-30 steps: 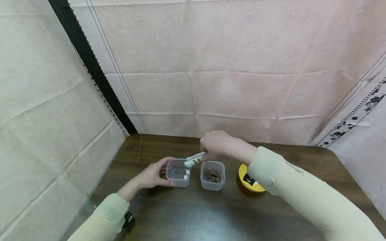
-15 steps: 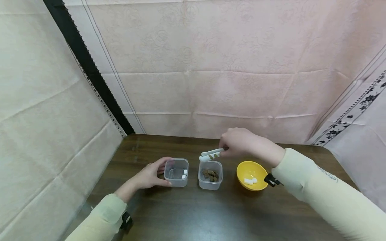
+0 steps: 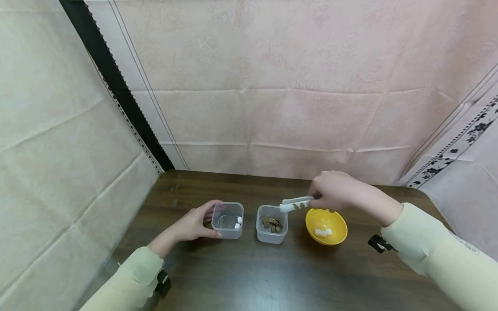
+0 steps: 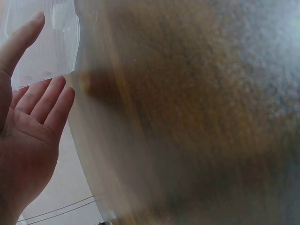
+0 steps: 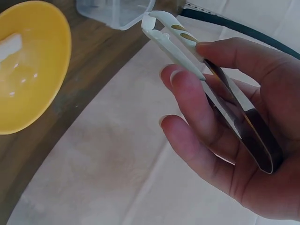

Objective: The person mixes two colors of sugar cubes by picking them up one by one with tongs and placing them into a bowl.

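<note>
In the head view my left hand (image 3: pixel 194 224) holds a clear plastic container (image 3: pixel 227 233) by its left side, thumb at the front and fingers behind. Small white pieces (image 3: pixel 239 221) lie at that container's right side. My right hand (image 3: pixel 337 190) pinches a pair of tongs (image 5: pixel 176 49) with pale, leaf-marked tips and a metal body. A whitish bit shows between the tong tips in the right wrist view. Those tips hover by the right rim of a second clear container (image 3: pixel 270 237), which has brown cubes (image 3: pixel 272 223) in it.
A yellow bowl (image 3: pixel 327 240) with white pieces (image 3: pixel 323 233) stands right of the containers, below the right hand. All stand on a dark wooden table (image 3: pixel 249 276). Pale cloth (image 3: pixel 303 86) hangs along the table's back edge and left side.
My right hand has moved right with the tongs, from over the left container, past the brown cubes' container, to near the bowl. My left hand stays at its container. The bowl has come into full view.
</note>
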Motion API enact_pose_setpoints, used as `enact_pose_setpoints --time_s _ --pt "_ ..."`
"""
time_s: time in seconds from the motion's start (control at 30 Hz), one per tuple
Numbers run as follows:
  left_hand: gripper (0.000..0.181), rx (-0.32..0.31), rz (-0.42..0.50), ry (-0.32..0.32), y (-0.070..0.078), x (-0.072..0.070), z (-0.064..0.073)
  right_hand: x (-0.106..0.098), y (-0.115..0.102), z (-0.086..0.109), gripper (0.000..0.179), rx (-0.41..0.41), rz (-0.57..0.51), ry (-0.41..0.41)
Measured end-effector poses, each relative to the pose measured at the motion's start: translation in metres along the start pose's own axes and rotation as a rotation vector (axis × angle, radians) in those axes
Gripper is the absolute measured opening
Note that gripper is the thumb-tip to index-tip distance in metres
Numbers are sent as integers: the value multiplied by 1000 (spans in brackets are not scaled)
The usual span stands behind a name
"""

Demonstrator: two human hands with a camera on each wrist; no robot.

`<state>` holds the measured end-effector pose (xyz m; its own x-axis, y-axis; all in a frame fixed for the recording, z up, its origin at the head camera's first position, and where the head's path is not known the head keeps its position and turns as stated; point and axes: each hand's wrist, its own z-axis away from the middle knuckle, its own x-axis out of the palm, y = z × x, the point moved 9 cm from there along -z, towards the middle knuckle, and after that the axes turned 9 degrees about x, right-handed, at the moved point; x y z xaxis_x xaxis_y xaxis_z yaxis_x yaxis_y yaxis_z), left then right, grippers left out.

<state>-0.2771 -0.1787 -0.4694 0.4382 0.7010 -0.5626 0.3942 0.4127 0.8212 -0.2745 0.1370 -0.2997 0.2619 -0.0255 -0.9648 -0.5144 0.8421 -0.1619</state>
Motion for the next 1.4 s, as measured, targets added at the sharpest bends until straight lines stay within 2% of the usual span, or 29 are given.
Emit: enact_pose_setpoints --time_s 0.1,0.3,0.57,0.8,1.03,1.27,1.4 --pt "87 -6 -4 0 0 0 0 2 7 5 26 7 -8 5" --pt "88 -9 4 4 1 0 1 4 22 14 29 -17 29 65" --pt "87 -1 13 0 2 1 -1 11 47 28 31 28 22 69" --pt "86 1 12 -1 3 0 -1 26 70 39 27 100 -39 18" --pt "86 7 8 3 4 0 0 50 88 43 19 188 -105 -70" --pt "87 9 13 12 3 0 1 66 91 39 12 182 -117 -110" --pt "87 24 16 17 3 0 0 70 93 35 14 188 -100 -114"
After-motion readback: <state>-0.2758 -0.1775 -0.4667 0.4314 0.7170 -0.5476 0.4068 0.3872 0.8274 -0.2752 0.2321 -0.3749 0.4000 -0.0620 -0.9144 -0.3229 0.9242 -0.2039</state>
